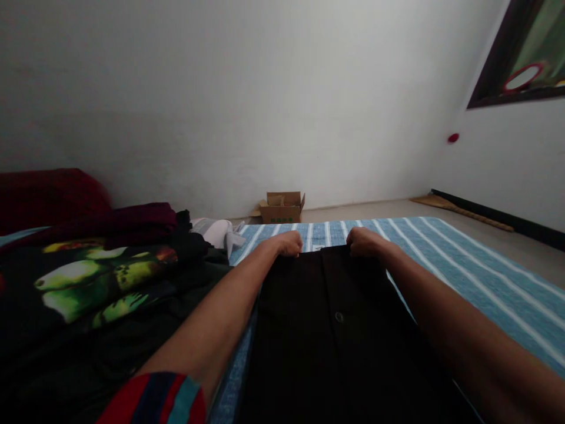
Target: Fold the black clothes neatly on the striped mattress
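A black buttoned garment (309, 330) stretches from the bottom of the view up to my two hands, with a button placket and one round button showing on its front. My left hand (289, 242) is closed on the garment's far left corner. Its far right corner is pinched in my right hand (362, 241). The far edge runs nearly straight between both fists. Under it lies a blue bed cover with white stripes (468, 265). The garment's near end is cut off by the frame.
To the left are piled clothes, including a dark garment with a green and yellow print (88, 282), a maroon cloth (145, 221) and a whitish cloth (218, 232). Beyond the bed an open cardboard box (282, 209) stands by the wall. A window (525, 53) is at upper right.
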### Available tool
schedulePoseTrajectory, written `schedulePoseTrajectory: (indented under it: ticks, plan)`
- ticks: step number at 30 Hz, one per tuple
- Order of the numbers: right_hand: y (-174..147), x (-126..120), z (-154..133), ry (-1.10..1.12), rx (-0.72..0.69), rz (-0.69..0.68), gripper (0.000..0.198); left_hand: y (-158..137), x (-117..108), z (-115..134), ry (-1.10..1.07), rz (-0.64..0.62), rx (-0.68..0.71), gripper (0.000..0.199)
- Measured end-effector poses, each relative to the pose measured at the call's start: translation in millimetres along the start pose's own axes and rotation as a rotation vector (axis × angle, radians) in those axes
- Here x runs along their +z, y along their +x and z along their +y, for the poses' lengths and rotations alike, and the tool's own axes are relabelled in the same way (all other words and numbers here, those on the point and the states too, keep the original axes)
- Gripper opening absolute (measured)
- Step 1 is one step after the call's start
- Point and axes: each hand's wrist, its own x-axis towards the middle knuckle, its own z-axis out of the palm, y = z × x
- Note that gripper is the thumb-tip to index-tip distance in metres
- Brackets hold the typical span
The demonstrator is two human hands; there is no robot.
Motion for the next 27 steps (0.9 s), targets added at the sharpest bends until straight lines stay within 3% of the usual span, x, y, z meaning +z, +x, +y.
schedulePoseTrajectory:
  ticks: [4, 11, 14, 16, 18, 20, 22, 24, 27]
  plan:
    - [4, 28, 10, 0.006, 0.032, 0.032, 0.023, 1, 34, 0, 0.071, 0.098, 0.005, 0.019]
    - [2, 34, 38, 0.140, 0.112, 0.118, 0.035, -29, 59, -6, 0.114, 0.429, -0.025, 0.029]
    - [-4, 42, 46, 0.273, 0.156, 0.164, 0.051, -47, 69, -15, -0.041, 0.597, -0.110, 0.052]
    - [-11, 47, 47, 0.386, 0.181, 0.187, 0.062, -59, 77, -21, -0.319, 0.660, -0.225, 0.064]
    - [-20, 50, 46, 0.517, 0.188, 0.151, 0.059, -69, 83, -25, -0.683, 0.581, -0.287, 0.062]
    - [-28, 51, 44, 0.644, 0.184, 0.068, 0.047, -75, 86, -26, -1.023, 0.422, -0.280, 0.054]
    - [-33, 50, 44, 0.739, 0.192, -0.004, 0.037, -76, 85, -24, -1.248, 0.301, -0.300, 0.049]
    - [-35, 50, 46, 0.788, 0.224, -0.038, 0.034, -72, 82, -21, -1.332, 0.240, -0.364, 0.046]
    - [-32, 53, 52, 0.822, 0.266, -0.071, 0.034, -63, 75, -17, -1.282, 0.184, -0.422, 0.038]
